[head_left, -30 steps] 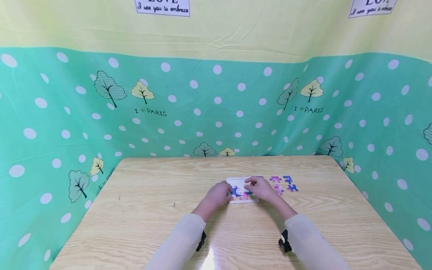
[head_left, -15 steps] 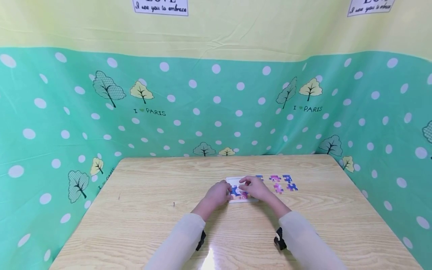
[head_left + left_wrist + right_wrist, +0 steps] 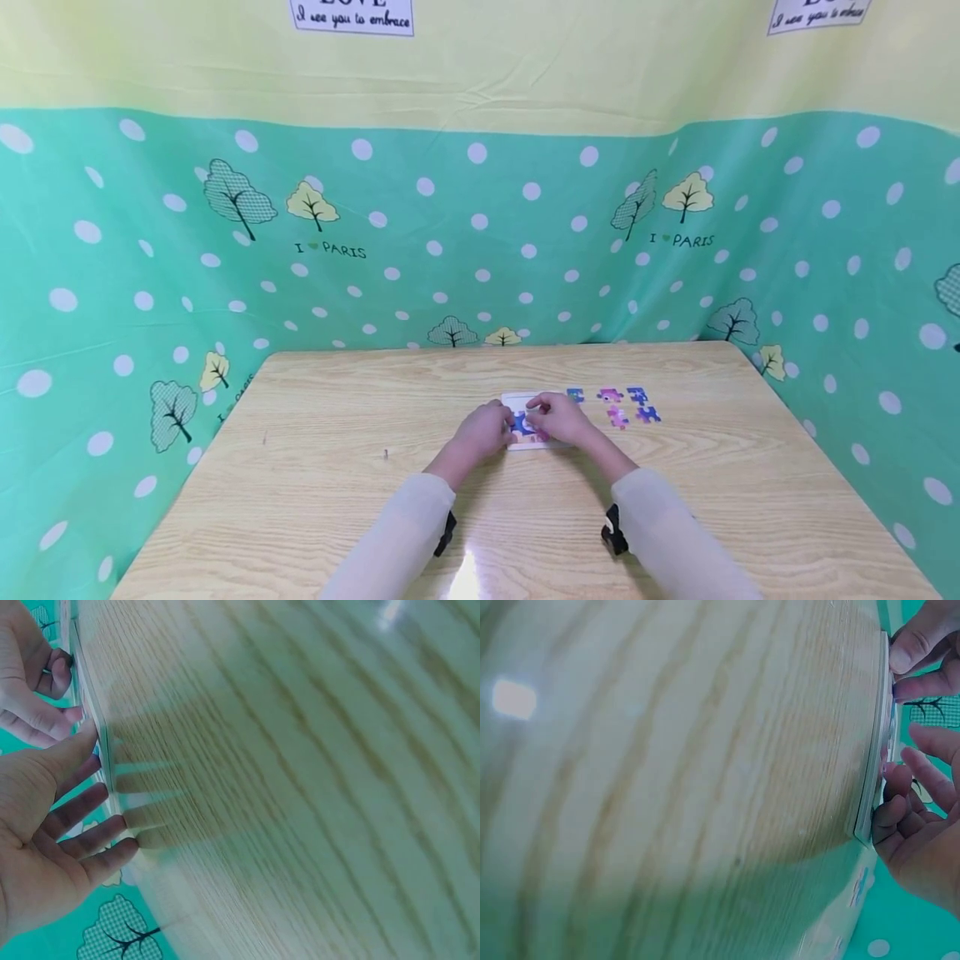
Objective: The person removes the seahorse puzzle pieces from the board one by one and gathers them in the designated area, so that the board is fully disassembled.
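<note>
Your right hand point(image 3: 561, 418) bends its fingers down over the puzzle board point(image 3: 519, 399), and whether they pinch a piece there I cannot tell, while your left hand point(image 3: 483, 430) rests its spread, fairly straight fingers and thumb against the board's left edge. The board lies flat near the middle of the wooden table point(image 3: 360, 392), toward the far side, with five loose pieces point(image 3: 617, 417) to its right and the dotted green curtain point(image 3: 457, 196) behind

Pink, blue, green

Between left hand point(image 3: 483, 431) and right hand point(image 3: 564, 419), the puzzle board point(image 3: 517, 400) is white-edged, blue and pink inside. Right of both, loose pieces point(image 3: 618, 417) are pink or mostly blue. Beyond both, the curtain point(image 3: 480, 187) is white-dotted green.
</note>
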Tool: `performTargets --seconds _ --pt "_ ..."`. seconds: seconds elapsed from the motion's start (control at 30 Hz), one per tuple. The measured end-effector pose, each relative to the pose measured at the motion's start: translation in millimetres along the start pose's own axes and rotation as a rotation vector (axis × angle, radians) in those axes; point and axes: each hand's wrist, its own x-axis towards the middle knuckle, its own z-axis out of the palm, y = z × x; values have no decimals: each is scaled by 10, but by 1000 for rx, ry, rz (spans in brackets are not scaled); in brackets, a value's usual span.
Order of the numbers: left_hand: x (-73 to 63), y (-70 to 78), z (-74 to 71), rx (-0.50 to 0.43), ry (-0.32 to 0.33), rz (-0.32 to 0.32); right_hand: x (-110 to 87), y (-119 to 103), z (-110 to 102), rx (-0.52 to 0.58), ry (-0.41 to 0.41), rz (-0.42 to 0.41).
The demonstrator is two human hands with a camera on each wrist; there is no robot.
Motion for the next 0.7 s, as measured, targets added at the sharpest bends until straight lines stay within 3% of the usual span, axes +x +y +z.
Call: performTargets --seconds 0.43,0.7 --pt "12 -17 -1 -32 7 2 40 -28 33 -35 -73 6" --pt "4 -18 13 -42 0 1 29 -34 34 -81 -66 -4"
